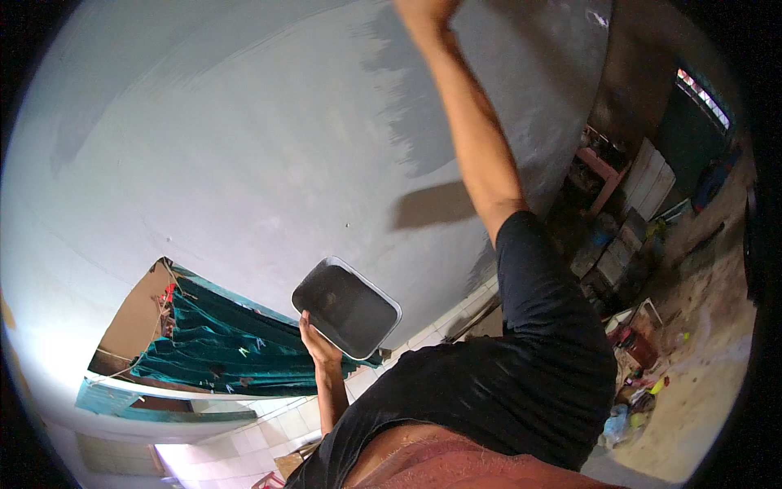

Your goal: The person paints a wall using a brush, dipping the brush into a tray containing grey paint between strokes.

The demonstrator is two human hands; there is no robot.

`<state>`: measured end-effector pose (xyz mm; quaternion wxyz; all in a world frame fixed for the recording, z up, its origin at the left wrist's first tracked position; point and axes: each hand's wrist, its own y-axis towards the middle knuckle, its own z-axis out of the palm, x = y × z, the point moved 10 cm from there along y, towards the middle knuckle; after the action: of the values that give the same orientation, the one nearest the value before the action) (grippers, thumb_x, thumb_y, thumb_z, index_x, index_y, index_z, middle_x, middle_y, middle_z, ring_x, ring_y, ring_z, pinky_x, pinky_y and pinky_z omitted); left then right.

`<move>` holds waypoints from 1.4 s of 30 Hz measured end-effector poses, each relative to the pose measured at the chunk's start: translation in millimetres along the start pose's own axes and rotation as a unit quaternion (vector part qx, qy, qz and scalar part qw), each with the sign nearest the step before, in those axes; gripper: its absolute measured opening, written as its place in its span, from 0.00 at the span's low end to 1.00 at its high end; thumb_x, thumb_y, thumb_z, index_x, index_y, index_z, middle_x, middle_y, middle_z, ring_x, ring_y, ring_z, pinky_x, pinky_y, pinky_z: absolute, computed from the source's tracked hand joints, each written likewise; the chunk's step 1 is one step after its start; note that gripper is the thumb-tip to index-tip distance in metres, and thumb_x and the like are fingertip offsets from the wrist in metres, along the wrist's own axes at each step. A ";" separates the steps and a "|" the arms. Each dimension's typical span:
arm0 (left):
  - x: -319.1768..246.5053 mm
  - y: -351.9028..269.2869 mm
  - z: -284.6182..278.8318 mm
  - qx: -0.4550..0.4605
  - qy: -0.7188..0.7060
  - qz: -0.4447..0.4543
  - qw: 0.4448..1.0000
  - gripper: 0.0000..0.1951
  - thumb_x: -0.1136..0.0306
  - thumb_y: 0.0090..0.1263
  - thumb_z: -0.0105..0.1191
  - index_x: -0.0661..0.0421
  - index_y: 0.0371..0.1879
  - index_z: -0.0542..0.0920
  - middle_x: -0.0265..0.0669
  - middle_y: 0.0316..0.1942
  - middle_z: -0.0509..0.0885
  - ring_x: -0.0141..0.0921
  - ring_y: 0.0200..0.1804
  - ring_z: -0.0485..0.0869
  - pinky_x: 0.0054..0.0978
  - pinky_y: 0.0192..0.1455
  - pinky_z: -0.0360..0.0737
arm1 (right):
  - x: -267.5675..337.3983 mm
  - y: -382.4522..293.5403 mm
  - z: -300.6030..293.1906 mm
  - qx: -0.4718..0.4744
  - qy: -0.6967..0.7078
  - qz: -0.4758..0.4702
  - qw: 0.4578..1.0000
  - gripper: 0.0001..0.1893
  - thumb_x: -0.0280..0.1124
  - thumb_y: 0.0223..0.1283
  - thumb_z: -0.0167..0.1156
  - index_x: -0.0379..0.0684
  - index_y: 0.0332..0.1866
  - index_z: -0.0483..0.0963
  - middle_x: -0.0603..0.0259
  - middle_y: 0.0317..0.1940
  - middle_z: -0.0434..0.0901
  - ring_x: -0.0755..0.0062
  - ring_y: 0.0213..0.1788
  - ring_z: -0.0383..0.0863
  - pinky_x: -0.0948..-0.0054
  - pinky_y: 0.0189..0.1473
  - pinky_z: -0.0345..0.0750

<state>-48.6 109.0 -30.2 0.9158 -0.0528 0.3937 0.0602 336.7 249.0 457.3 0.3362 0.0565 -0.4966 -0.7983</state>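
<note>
My left hand point(319, 345) holds a shallow rectangular tray point(346, 308) by its lower left rim; the tray has a pale edge and a dark grey inside. My right arm stretches up across the wall, and my right hand point(427, 12) is cut off by the top edge of the picture, so its fingers and anything in them are hidden. Behind both arms is a pale grey wall point(263, 165) with a darker grey patch point(421, 104) with streaky edges near my right forearm.
A dark green curtain point(232, 342) hangs in a blue-framed opening at lower left. White tiles point(299, 422) line the area below it. At right are a pink wooden frame point(602, 162), pale boards point(650, 177), a red container point(638, 348) and clutter on the dirt-coloured floor point(702, 379).
</note>
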 end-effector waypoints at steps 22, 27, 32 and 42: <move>14.1 8.6 0.6 -0.020 0.004 -0.038 0.999 0.26 0.50 0.75 0.39 0.57 0.62 0.72 0.41 0.57 0.80 0.40 0.59 0.78 0.38 0.64 0.72 | -86.1 -4.9 -44.4 0.046 0.110 0.099 0.988 0.06 0.21 0.56 0.66 0.34 0.26 0.77 0.61 0.22 0.81 0.74 0.21 0.80 0.72 0.24 0.75; 15.9 15.7 49.2 -0.008 0.017 -0.061 0.998 0.27 0.51 0.76 0.37 0.59 0.62 0.72 0.43 0.58 0.79 0.40 0.60 0.78 0.40 0.65 0.73 | -37.8 -45.9 -83.8 0.175 0.302 0.244 0.905 0.02 0.16 0.57 0.63 0.34 0.31 0.77 0.54 0.29 0.84 0.69 0.28 0.85 0.72 0.26 0.86; 31.6 41.7 38.4 -0.001 0.033 -0.062 0.998 0.26 0.52 0.77 0.37 0.59 0.63 0.71 0.45 0.57 0.79 0.40 0.59 0.79 0.39 0.63 0.77 | 55.3 -202.1 -108.3 0.569 0.353 0.241 0.702 0.03 0.19 0.59 0.65 0.35 0.38 0.82 0.57 0.37 0.86 0.73 0.39 0.85 0.75 0.41 0.82; 54.8 46.6 70.4 0.037 0.020 -0.118 0.992 0.27 0.52 0.74 0.42 0.62 0.61 0.71 0.47 0.56 0.80 0.39 0.57 0.80 0.39 0.64 0.75 | 86.2 -340.0 -165.0 0.758 0.352 0.232 0.497 0.07 0.24 0.54 0.70 0.36 0.37 0.82 0.59 0.34 0.87 0.72 0.36 0.87 0.75 0.38 0.80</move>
<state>32.1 168.9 -24.2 0.9096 -0.0664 0.4052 -0.0640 177.1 168.9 113.3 0.4844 0.4487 -0.7470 0.0774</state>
